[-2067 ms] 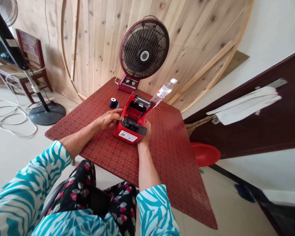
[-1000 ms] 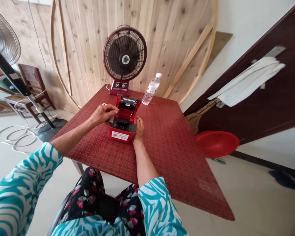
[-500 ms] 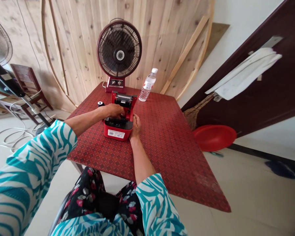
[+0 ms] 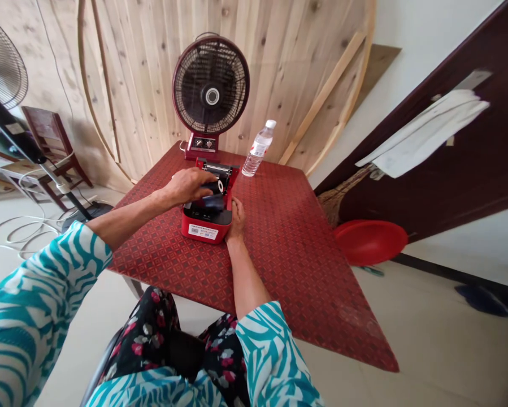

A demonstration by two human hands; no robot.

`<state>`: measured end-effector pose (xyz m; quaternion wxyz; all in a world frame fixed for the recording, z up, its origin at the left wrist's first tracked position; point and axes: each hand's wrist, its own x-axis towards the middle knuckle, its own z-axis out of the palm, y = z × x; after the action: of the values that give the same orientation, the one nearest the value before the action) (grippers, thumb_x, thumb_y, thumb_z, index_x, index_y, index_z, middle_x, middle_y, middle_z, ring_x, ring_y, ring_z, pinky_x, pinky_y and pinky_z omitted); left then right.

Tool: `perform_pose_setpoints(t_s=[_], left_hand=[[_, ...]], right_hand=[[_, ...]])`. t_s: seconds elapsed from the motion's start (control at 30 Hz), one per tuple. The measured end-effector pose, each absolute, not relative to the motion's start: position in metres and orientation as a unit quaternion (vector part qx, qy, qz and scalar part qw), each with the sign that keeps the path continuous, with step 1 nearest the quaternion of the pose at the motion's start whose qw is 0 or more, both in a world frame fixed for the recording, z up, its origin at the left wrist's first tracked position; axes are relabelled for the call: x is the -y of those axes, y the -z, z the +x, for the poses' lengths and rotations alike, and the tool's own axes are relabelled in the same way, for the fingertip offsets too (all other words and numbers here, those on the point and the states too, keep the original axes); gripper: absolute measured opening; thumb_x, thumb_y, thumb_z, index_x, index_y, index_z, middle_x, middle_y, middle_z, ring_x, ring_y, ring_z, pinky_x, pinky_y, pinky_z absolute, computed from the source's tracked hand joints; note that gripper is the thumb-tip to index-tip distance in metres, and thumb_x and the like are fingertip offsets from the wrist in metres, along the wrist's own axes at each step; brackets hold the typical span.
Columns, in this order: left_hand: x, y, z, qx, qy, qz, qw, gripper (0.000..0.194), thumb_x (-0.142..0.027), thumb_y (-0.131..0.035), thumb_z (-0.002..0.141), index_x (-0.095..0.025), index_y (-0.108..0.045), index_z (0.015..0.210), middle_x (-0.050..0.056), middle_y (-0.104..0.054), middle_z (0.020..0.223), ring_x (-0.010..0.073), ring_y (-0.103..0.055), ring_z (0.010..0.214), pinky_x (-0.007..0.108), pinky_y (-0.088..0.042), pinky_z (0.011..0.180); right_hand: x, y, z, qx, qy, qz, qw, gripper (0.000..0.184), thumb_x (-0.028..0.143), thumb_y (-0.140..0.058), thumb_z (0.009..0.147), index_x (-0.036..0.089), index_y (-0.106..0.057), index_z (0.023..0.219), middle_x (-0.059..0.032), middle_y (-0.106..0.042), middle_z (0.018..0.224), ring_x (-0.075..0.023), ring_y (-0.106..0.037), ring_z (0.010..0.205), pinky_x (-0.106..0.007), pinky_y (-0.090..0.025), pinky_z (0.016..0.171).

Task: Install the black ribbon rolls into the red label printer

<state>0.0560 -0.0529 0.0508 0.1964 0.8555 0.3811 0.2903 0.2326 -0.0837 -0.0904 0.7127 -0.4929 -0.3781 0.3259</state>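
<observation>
A small red and black label printer stands on the table with its lid tipped back and its inside exposed. Above the opening, my left hand grips a black roll with a white core, thumb below and fingers over the top. The roll's core end faces right. My right hand is pressed against the printer's right side, its fingers curled round the side and partly hidden. A label with print and codes shows on the printer's near face.
A red table fan stands at the back of the patterned table. Right of it is a clear water bottle. A floor fan and a chair are at left, a red basin on the floor at right.
My left hand has risen out of the printer and now shows a black roll in its fingers. The similar roll left of the printer is no longer visible. My right hand stays on the printer.
</observation>
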Motion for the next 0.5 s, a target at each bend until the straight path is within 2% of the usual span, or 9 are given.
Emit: perform_pose_setpoints(t_s=[0.1,0.2,0.33,0.5], left_hand=[[0.05,-0.049,0.027,-0.375,-0.409,0.79,0.261,0.044,-0.024,-0.074,0.076,-0.018,-0.067,0.119,0.005,-0.073,0.1,0.02,-0.067,0.093,0.031,-0.048,0.084],[0.042,-0.024,-0.008,-0.391,-0.48,0.717,0.32,0.043,-0.029,-0.072,0.076,-0.014,-0.065,0.115,0.006,-0.073,0.095,0.0176,-0.066,0.086,0.029,-0.049,0.078],[0.036,0.027,-0.035,-0.461,-0.474,0.653,0.368,0.036,-0.027,-0.074,0.064,-0.016,-0.061,0.096,0.001,-0.069,0.08,0.0152,-0.064,0.073,0.027,-0.049,0.069],[0.042,0.054,-0.037,-0.517,-0.428,0.65,0.358,0.037,-0.035,-0.079,0.062,-0.019,-0.061,0.091,0.001,-0.071,0.083,0.0188,-0.066,0.08,0.029,-0.051,0.074]], right_hand=[[0.084,0.092,0.233,0.369,-0.333,-0.492,0.715,0.034,0.045,-0.052,0.083,0.022,-0.069,0.102,-0.0027,-0.073,0.106,-0.0185,-0.065,0.103,-0.036,-0.048,0.097],[0.083,0.095,0.234,0.358,-0.334,-0.491,0.72,0.035,0.046,-0.054,0.083,0.022,-0.069,0.104,-0.0018,-0.074,0.106,-0.0178,-0.065,0.101,-0.036,-0.048,0.096],[0.083,0.098,0.237,0.364,-0.342,-0.49,0.714,0.034,0.047,-0.056,0.084,0.023,-0.069,0.104,-0.0015,-0.075,0.106,-0.0178,-0.065,0.103,-0.035,-0.05,0.094],[0.084,0.099,0.239,0.366,-0.346,-0.497,0.707,0.038,0.05,-0.057,0.083,0.023,-0.069,0.106,-0.0024,-0.075,0.106,-0.0182,-0.066,0.1,-0.035,-0.05,0.091]])
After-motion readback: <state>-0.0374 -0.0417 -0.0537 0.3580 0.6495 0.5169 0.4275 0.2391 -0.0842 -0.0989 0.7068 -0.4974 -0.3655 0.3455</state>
